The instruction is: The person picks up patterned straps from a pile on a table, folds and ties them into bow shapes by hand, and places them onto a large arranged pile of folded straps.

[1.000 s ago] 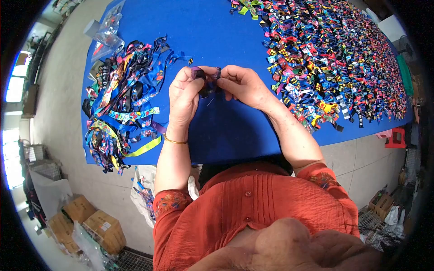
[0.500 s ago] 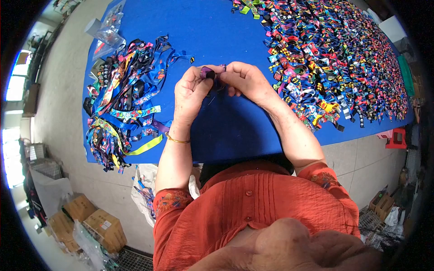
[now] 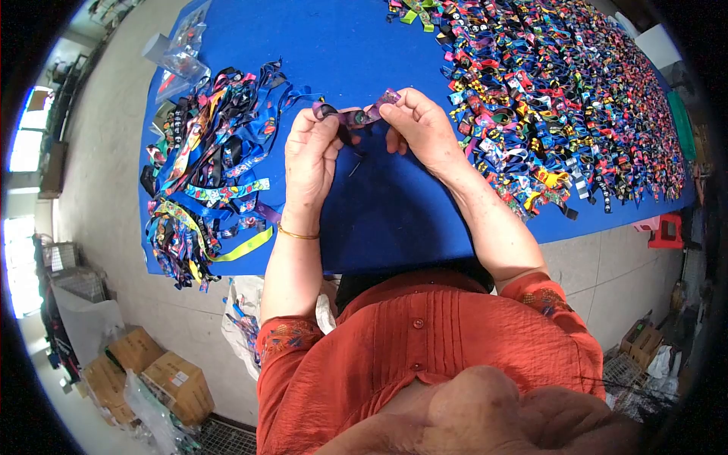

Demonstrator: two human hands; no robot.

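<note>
Right now, from where I stand, the work in hand looks like handling one narrow, purple patterned strap [image 3: 355, 117], held up over the near part of the blue-topped table [image 3: 364, 53], midway between two spreads of similar pieces. The left hand [image 3: 309, 155] has its grip closed, thumb against fingers, on a curled part of the strap where purple meets black; the right hand [image 3: 425, 129] pinches the other side between thumb and forefinger, with a short patterned end poking up past the fingertips. Between them the band runs fairly straight, and a dark length [image 3: 346, 136] hangs below the left fingers; I can't make out how it joins the rest. Over to the left lies a loose, tangled heap of printed straps [image 3: 205, 167], a lime-green strap [image 3: 243, 246] trailing from its near side and a clear plastic bag [image 3: 186, 64] by its far end. To the right, small looped straps [image 3: 546, 98] lie closely packed. As I judge it, any shift of either grip calls for a light, steady pinch on the other side, so the slippery-looking band doesn't twist and the hanging part stays free of the fingers.
</note>
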